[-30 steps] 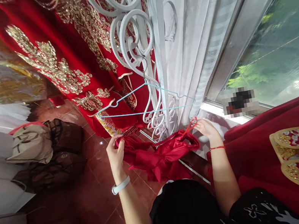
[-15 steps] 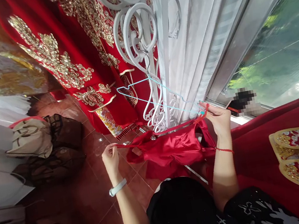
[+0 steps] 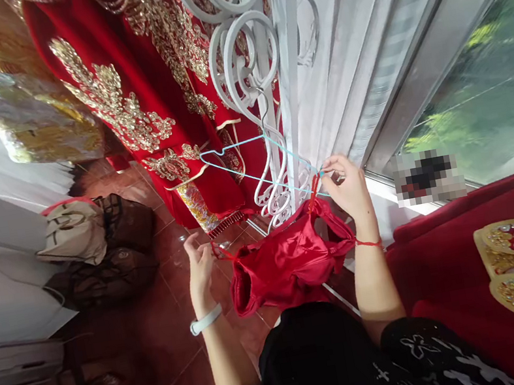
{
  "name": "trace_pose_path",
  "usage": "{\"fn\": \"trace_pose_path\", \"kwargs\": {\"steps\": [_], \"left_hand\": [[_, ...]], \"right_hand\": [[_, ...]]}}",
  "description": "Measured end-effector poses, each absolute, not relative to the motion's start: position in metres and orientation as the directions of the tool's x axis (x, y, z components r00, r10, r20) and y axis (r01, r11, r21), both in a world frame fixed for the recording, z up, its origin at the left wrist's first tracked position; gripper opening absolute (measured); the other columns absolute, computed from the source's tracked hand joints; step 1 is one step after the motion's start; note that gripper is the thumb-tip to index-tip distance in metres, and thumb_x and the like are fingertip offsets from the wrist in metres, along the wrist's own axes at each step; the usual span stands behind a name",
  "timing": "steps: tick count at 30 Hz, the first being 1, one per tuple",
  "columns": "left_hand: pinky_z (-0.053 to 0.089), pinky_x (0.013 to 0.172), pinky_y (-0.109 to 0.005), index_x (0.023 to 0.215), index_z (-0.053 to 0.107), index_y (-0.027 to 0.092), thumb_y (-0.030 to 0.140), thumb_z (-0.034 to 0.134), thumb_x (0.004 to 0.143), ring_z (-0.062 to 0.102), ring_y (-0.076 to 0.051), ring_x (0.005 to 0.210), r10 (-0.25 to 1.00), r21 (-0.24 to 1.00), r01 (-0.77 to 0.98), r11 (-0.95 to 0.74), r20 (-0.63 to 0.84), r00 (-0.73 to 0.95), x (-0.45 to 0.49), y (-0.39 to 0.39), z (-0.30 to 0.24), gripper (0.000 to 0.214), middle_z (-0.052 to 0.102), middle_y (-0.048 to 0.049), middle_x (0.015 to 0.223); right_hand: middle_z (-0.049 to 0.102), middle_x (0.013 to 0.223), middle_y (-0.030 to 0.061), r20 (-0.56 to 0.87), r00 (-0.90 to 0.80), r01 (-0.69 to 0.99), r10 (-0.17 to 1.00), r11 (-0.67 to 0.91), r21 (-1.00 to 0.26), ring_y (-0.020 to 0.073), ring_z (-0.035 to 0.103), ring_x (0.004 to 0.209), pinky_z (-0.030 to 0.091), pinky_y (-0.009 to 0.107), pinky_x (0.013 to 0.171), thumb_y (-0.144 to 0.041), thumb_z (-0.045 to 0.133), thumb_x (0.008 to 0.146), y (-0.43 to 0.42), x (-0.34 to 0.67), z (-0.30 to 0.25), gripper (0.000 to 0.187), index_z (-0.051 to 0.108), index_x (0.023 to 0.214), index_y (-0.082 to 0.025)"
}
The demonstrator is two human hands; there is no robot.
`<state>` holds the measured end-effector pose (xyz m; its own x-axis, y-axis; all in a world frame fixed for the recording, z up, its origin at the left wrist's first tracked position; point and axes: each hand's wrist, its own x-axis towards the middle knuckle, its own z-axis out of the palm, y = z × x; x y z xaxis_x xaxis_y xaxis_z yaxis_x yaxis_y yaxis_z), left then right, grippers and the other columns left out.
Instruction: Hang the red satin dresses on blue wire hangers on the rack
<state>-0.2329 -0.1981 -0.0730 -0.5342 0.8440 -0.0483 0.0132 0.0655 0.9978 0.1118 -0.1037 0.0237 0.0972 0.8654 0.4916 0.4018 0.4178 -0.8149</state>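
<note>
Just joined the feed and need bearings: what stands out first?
A red satin garment hangs mid-frame between both hands. The right hand pinches its strap at a pale blue hanger hooked on the white scrollwork grille; the left hand holds the other strap. A gold-embroidered red dress hangs behind.

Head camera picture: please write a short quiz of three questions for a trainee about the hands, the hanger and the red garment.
1. True or false: the hanger hangs by its hook on the white scrolled rack.
2. Which hand pinches a thin red strap at the hanger's end? A. left hand B. right hand
3. Fill in: the red satin garment hangs ____ the two hands.

Key
1. True.
2. B; the left hand holds the other strap lower down, away from the hanger.
3. between.
</note>
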Motion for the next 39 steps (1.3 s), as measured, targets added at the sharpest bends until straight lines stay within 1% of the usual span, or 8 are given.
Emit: {"fn": "trace_pose_path", "kwargs": {"steps": [6, 10, 20, 27, 30, 34, 37, 39], "left_hand": [[0.045, 0.052, -0.019, 0.129, 0.033, 0.024, 0.009, 0.05, 0.066, 0.059, -0.012, 0.055, 0.83, 0.994, 0.11, -0.028, 0.084, -0.551, -0.255, -0.169, -0.013, 0.067, 0.063, 0.0075, 0.071], [0.049, 0.053, -0.02, 0.132, 0.026, 0.025, 0.003, 0.048, 0.069, 0.061, -0.012, 0.054, 0.836, 0.997, 0.068, -0.049, 0.078, -0.543, -0.261, -0.142, 0.038, 0.071, 0.066, 0.0058, 0.073], [0.062, 0.078, -0.032, 0.144, 0.029, 0.017, 0.005, 0.046, 0.08, 0.073, -0.014, 0.074, 0.924, 0.908, 0.314, -0.278, 0.342, -0.172, -0.21, -0.085, 0.046, 0.067, 0.072, -0.0062, 0.099], [0.056, 0.098, -0.045, 0.14, 0.049, 0.021, 0.009, 0.049, 0.081, 0.069, -0.024, 0.098, 0.783, 0.559, 0.794, -0.239, 0.594, -0.182, -0.214, -0.14, 0.066, 0.06, 0.067, -0.009, 0.11], [0.056, 0.092, -0.041, 0.119, 0.064, 0.021, 0.017, 0.052, 0.082, 0.069, -0.024, 0.092, 0.891, 0.552, 0.812, -0.19, 0.444, -0.093, -0.223, -0.165, 0.036, 0.039, 0.07, -0.0089, 0.107], [0.054, 0.096, -0.044, 0.084, 0.074, 0.023, 0.019, 0.055, 0.076, 0.068, -0.029, 0.096, 0.978, 0.544, 0.814, -0.204, 0.073, 0.196, -0.232, -0.175, -0.029, 0.02, 0.076, -0.0118, 0.107], [0.053, 0.087, -0.042, 0.074, 0.071, 0.025, 0.021, 0.062, 0.074, 0.065, -0.03, 0.087, 0.976, 0.483, 0.855, -0.188, -0.002, 0.216, -0.239, -0.178, -0.047, 0.01, 0.076, -0.0106, 0.09], [0.051, 0.078, -0.038, 0.074, 0.068, 0.025, 0.022, 0.066, 0.072, 0.062, -0.028, 0.08, 0.98, 0.48, 0.858, -0.182, 0.017, 0.199, -0.244, -0.181, -0.039, 0.005, 0.071, -0.0074, 0.077]], "right_hand": [[0.072, 0.09, 0.0047, 0.607, 0.004, 0.629, 0.795, 0.47, -0.62, 0.0223, 0.059, 0.082, 0.049, 0.038, 0.082, -0.032, 0.065, 0.088, -0.087, 0.122, 0.028, 0.033, 0.074, 0.119, -0.026], [0.07, 0.091, 0.0065, 0.673, -0.085, 0.713, 0.735, 0.517, -0.474, 0.0274, 0.056, 0.091, 0.043, 0.047, 0.094, -0.033, 0.054, 0.096, -0.065, 0.132, 0.025, 0.031, 0.078, 0.116, -0.027], [0.07, 0.092, 0.0058, 0.644, -0.103, 0.667, 0.758, 0.533, -0.521, 0.0267, 0.055, 0.095, 0.038, 0.048, 0.098, -0.031, 0.056, 0.094, -0.04, 0.135, 0.017, 0.03, 0.079, 0.112, -0.024], [0.064, 0.111, 0.0104, 0.72, 0.217, 0.709, 0.659, 0.4, -0.581, 0.0313, 0.057, 0.112, 0.036, 0.056, 0.109, -0.03, 0.057, 0.092, -0.046, 0.108, 0.01, 0.031, 0.076, 0.116, -0.025], [0.062, 0.115, 0.0131, 0.744, 0.294, 0.668, 0.6, 0.428, -0.609, 0.0322, 0.057, 0.118, 0.038, 0.055, 0.112, -0.024, 0.056, 0.091, -0.058, 0.076, 0.004, 0.027, 0.075, 0.11, -0.022], [0.071, 0.118, 0.0111, 0.689, -0.188, 0.508, 0.7, 0.67, -0.542, 0.0261, 0.063, 0.116, 0.046, 0.044, 0.11, -0.019, 0.053, 0.096, -0.063, 0.013, 0.0, 0.033, 0.072, 0.123, -0.022], [0.073, 0.131, 0.0077, 0.533, -0.45, 0.452, 0.717, 0.697, -0.556, 0.0249, 0.065, 0.123, 0.03, 0.053, 0.124, -0.025, 0.061, 0.099, -0.059, -0.031, -0.002, 0.045, 0.06, 0.144, -0.026], [0.077, 0.125, 0.0057, 0.456, -0.482, 0.472, 0.748, 0.66, -0.584, 0.0243, 0.07, 0.116, 0.02, 0.059, 0.127, -0.031, 0.06, 0.103, -0.058, -0.049, -0.006, 0.033, 0.067, 0.135, -0.028]]}}
